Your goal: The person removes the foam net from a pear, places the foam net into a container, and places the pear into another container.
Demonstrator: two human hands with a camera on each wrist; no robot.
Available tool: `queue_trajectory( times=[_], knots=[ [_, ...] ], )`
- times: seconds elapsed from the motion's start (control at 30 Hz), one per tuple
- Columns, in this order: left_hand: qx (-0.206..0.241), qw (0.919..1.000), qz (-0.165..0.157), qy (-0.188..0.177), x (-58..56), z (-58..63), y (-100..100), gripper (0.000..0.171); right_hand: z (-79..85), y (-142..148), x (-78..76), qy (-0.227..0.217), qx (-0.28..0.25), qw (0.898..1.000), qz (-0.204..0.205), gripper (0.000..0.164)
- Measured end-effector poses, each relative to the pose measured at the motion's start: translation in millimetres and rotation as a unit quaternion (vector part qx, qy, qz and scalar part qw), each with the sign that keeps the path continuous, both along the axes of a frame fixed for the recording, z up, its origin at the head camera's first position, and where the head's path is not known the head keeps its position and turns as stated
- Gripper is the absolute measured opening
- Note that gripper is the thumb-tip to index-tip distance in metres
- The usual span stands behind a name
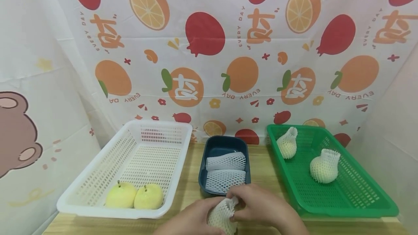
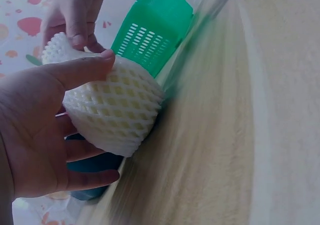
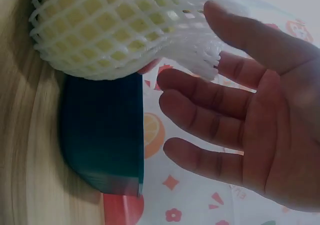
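A yellow pear in a white foam net (image 1: 222,216) is between my hands at the table's front edge. My left hand (image 1: 195,217) holds it around the body; the left wrist view shows the thumb across its upper side. With thumb and index finger, my right hand (image 1: 262,204) pinches the gathered end of the foam net (image 3: 197,60); its other fingers are loosely bent. Two bare yellow pears (image 1: 121,195) sit in the white basket (image 1: 181,177) on the left. Two netted pears (image 1: 324,168) lie in the green basket (image 1: 346,211) on the right.
Just beyond my hands stands a dark blue tray (image 1: 225,142) with white foam nets (image 1: 225,180) lying in it. The wooden table (image 1: 261,162) shows between the containers. A fruit-printed curtain (image 1: 209,64) hangs behind everything.
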State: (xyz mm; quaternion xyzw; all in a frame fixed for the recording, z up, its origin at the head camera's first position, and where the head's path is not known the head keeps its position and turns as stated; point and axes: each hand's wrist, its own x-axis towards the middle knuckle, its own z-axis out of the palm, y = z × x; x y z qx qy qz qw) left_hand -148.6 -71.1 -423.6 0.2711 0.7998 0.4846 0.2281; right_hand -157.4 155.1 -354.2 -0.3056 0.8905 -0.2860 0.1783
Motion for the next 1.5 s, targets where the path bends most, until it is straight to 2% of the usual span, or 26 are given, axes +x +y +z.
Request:
queue_trajectory(
  times=[0.3,0.4,0.5,0.57,0.73,0.93,1.07,1.5],
  knots=[
    [-0.013,0.9998,-0.003,0.012,-0.3,-3.0,-0.5,0.052,-4.4,-3.9,1.6,0.000,-0.005,1.000,0.007,0.013],
    [-0.011,0.9999,-0.005,0.004,-0.2,-1.6,0.3,0.048,-5.2,-3.9,1.7,0.008,-0.011,1.000,0.004,0.009],
    [-0.012,0.9998,-0.010,0.014,-0.9,1.5,1.1,0.043,-4.9,-3.1,0.6,0.016,-0.017,1.000,0.006,0.007],
    [-0.012,0.9994,-0.012,0.029,-1.4,3.7,1.4,0.040,-4.0,-2.4,0.2,0.025,-0.019,0.999,0.008,0.007],
    [0.006,0.9947,-0.020,0.101,-0.9,5.8,2.1,0.032,-1.9,-1.7,0.7,0.045,-0.032,0.998,0.012,0.007],
    [0.031,0.9913,-0.014,0.127,-0.3,4.7,3.3,0.025,-1.2,-0.1,1.9,0.067,-0.046,0.997,0.014,0.007],
    [0.036,0.9867,-0.005,0.159,0.5,4.8,4.2,0.023,-1.0,0.8,1.5,0.066,-0.051,0.996,0.011,0.009],
    [0.049,0.9857,0.038,0.157,2.9,6.1,3.1,0.028,-0.5,1.2,-0.5,0.032,-0.029,0.999,0.003,0.023]
  ],
)
